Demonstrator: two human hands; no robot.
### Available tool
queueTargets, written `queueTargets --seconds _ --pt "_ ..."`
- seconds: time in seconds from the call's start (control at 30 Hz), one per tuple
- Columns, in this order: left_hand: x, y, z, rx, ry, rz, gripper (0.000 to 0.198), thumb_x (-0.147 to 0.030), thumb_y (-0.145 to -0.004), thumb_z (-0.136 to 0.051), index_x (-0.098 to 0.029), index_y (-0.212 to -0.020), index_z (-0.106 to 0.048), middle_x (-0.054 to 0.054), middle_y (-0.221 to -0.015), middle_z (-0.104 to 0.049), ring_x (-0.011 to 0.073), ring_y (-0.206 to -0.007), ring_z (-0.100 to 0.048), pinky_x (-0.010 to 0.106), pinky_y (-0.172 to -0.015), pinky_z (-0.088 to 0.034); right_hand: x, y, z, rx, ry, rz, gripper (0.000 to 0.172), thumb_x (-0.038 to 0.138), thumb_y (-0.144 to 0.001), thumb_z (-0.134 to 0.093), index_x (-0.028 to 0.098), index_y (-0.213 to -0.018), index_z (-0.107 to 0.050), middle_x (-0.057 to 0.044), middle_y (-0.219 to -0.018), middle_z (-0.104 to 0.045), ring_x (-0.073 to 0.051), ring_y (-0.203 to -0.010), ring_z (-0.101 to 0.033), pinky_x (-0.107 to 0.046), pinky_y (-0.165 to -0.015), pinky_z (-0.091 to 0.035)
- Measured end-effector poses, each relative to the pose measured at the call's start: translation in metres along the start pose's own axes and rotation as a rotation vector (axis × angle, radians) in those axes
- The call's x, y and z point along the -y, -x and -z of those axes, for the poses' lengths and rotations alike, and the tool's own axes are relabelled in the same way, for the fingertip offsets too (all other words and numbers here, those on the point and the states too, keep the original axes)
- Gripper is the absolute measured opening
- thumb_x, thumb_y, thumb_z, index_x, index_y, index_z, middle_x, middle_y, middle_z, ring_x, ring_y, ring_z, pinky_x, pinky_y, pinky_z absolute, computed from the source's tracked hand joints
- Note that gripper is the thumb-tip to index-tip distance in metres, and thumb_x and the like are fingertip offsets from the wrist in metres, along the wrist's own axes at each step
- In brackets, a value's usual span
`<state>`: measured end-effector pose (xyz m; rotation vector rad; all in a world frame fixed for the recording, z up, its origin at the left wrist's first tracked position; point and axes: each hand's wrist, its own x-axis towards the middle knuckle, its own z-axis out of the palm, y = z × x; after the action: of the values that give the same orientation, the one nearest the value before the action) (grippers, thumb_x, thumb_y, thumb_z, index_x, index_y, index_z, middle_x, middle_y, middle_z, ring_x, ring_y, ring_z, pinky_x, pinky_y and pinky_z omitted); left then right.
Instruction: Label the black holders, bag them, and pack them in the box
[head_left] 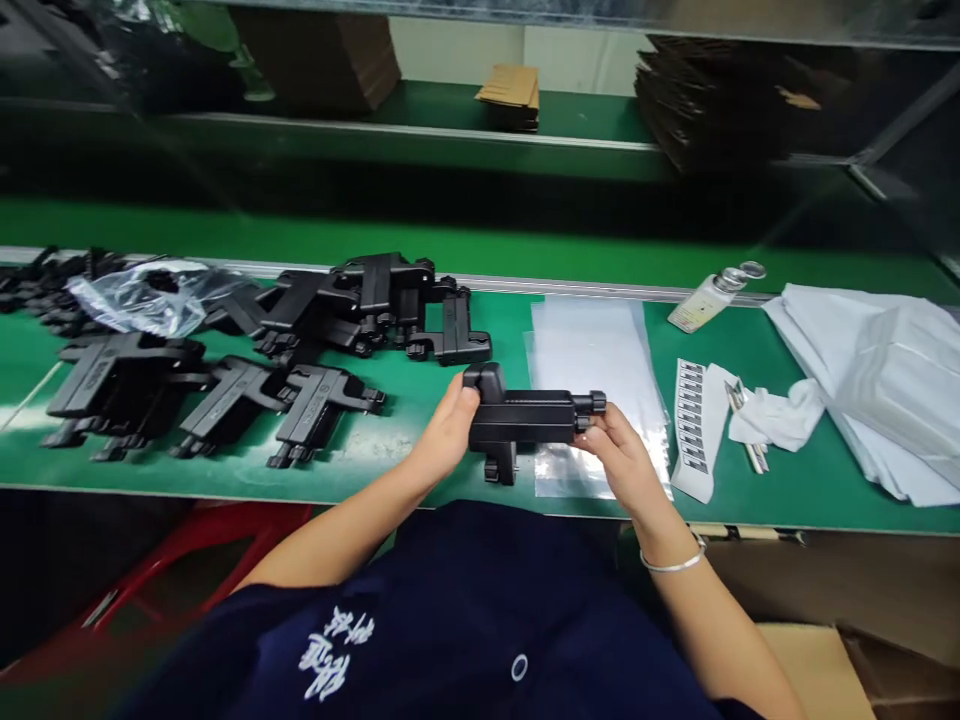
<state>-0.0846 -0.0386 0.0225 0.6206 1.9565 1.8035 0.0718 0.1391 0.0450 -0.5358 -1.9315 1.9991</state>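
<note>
A black plastic bracket, like a clamp-type device holder with jutting arms and a knob, is held up between both hands over the front of the bench. My left hand grips its left end, thumb on the upper arm. At its right end, my right hand has its fingers closed round the small knob. Clear plastic bags lie in a stack just behind and beneath the bracket. To the left are several similar black brackets, some piled up at the back.
On the green bench, a label sheet, crumpled white cloth and small bottle lie right of the bags. White foam sheeting covers the far right. Folded cartons sit on the shelf. A red stool stands below left.
</note>
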Motion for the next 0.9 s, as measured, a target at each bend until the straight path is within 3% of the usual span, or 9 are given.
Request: queueTargets --seconds 0.13,0.23,0.3,0.4,0.47,0.63,0.73,0.83,0.9 --pt "-0.010 0.002 -0.003 0.062 -0.011 -0.069 0.061 -0.071 -0.091 -0.035 -0.020 -0.120 -0.054 0.007 -0.109 -0.061 0.0229 -0.101 -0.057 0.035 -0.092 -0.045 -0.008 -0.001 0.001 -0.179 0.330 0.117 0.030 0.050 -0.091 -0.054 0.021 -0.093 -0.060 -0.002 -0.079 -0.063 -0.017 -0.073 -0.056 -0.029 -0.066 -0.044" --pt "-0.023 0.003 -0.005 0.109 -0.073 -0.214 0.068 -0.074 -0.087 -0.041 -0.018 -0.126 -0.046 0.010 -0.113 -0.059 0.0242 -0.102 -0.056 0.037 -0.091 -0.045 -0.011 -0.004 -0.002 -0.279 0.483 0.081 0.042 0.051 -0.096 -0.042 0.021 -0.069 -0.053 0.000 -0.062 -0.054 -0.017 -0.061 -0.048 -0.029 -0.057 -0.036" --pt "-0.027 0.001 -0.005 0.091 -0.088 -0.227 0.068 -0.073 -0.087 -0.041 -0.017 -0.126 -0.045 0.011 -0.114 -0.059 0.0246 -0.102 -0.056 0.037 -0.091 -0.044 -0.012 -0.006 -0.003 -0.243 0.462 0.061 0.046 0.053 -0.096 -0.040 0.021 -0.064 -0.050 -0.001 -0.060 -0.052 -0.017 -0.060 -0.048 -0.029 -0.057 -0.035" --pt "-0.023 -0.005 -0.005 0.029 -0.059 -0.125 0.061 -0.069 -0.092 -0.034 -0.018 -0.122 -0.048 0.010 -0.114 -0.059 0.0247 -0.106 -0.055 0.037 -0.094 -0.043 -0.015 -0.010 -0.003 -0.162 0.301 0.093 0.033 0.052 -0.091 -0.052 0.021 -0.088 -0.059 -0.003 -0.080 -0.062 -0.019 -0.076 -0.057 -0.030 -0.068 -0.044" --pt "-0.019 -0.005 -0.004 0.028 -0.056 -0.126 0.062 -0.071 -0.091 -0.034 -0.018 -0.122 -0.048 0.010 -0.114 -0.059 0.0249 -0.106 -0.055 0.037 -0.094 -0.043 -0.018 -0.013 -0.003 -0.166 0.215 0.089 0.033 0.052 -0.087 -0.060 0.021 -0.099 -0.060 -0.003 -0.087 -0.063 -0.019 -0.082 -0.057 -0.031 -0.074 -0.045" --pt "-0.017 0.002 -0.004 0.058 -0.077 -0.275 0.080 -0.081 -0.073 -0.054 -0.017 -0.120 -0.050 0.011 -0.108 -0.062 0.0251 -0.095 -0.059 0.037 -0.085 -0.047 -0.023 -0.020 -0.007 -0.235 0.263 0.027 0.047 0.060 -0.092 -0.044 0.020 -0.069 -0.055 -0.001 -0.066 -0.054 -0.017 -0.068 -0.052 -0.031 -0.067 -0.042" --pt "-0.019 -0.009 -0.004 -0.076 0.144 -0.111 0.070 -0.077 -0.075 -0.056 -0.017 -0.112 -0.056 0.009 -0.105 -0.065 0.0240 -0.096 -0.061 0.035 -0.086 -0.048 -0.019 -0.015 -0.017 -0.127 0.272 0.113 0.053 0.057 -0.098 -0.030 0.019 -0.080 -0.063 -0.003 -0.070 -0.057 -0.018 -0.070 -0.055 -0.034 -0.072 -0.045" --pt "-0.020 -0.027 -0.003 -0.225 0.493 0.181 0.060 -0.072 -0.079 -0.057 -0.017 -0.101 -0.062 0.006 -0.094 -0.069 0.0222 -0.092 -0.065 0.032 -0.082 -0.051 -0.016 -0.004 -0.031 0.013 0.469 0.370 0.047 0.051 -0.100 -0.032 0.022 -0.111 -0.066 -0.004 -0.079 -0.061 -0.019 -0.076 -0.058 -0.040 -0.084 -0.047" --pt "-0.021 -0.036 -0.002 -0.288 0.660 0.300 0.053 -0.066 -0.081 -0.060 -0.016 -0.097 -0.063 0.005 -0.086 -0.070 0.0207 -0.086 -0.067 0.030 -0.078 -0.053 -0.017 0.004 -0.039 0.099 0.660 0.564 0.040 0.048 -0.099 -0.040 0.025 -0.119 -0.066 -0.004 -0.081 -0.063 -0.019 -0.077 -0.059 -0.045 -0.094 -0.045"
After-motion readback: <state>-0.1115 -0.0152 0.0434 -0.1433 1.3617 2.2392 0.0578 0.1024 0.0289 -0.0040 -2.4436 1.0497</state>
